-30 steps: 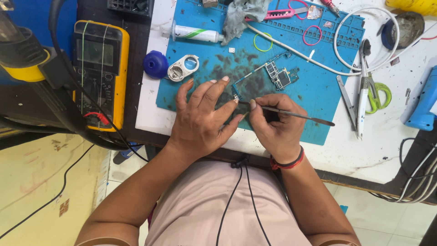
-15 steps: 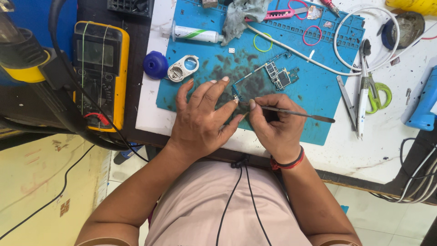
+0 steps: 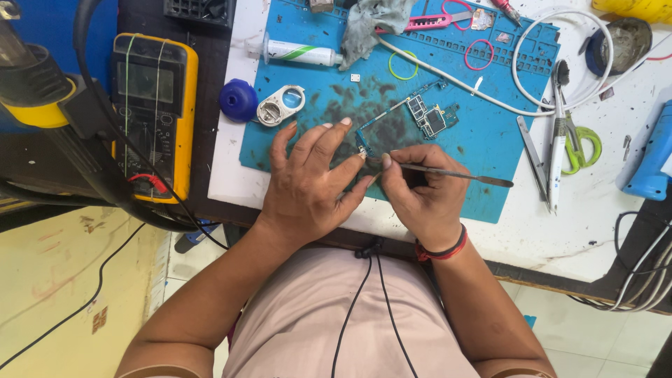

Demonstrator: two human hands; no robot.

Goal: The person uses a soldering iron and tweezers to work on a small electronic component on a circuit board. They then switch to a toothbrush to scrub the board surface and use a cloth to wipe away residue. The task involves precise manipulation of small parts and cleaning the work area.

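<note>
A small green circuit board (image 3: pixel 420 119) lies on a blue work mat (image 3: pixel 483 161). My left hand (image 3: pixel 311 185) rests flat on the mat with fingers spread, its fingertips pressing the board's near end. My right hand (image 3: pixel 420 192) is shut on a thin metal pry tool (image 3: pixel 455 175), whose tip meets the board's near edge beside my left thumb. The tool's flat end points right across the mat.
A yellow multimeter (image 3: pixel 154 105) lies at left beside a hot-air handle (image 3: pixel 42 98). A blue cap (image 3: pixel 238 100), a white tube (image 3: pixel 294 52), a grey rag (image 3: pixel 374 21), rubber bands, tweezers (image 3: pixel 535 161), green-handled scissors (image 3: pixel 584 147) and white cable (image 3: pixel 560 63) surround the mat.
The right hand has shifted the pry tool slightly at the board's near edge. The left hand stays pressed on the mat.
</note>
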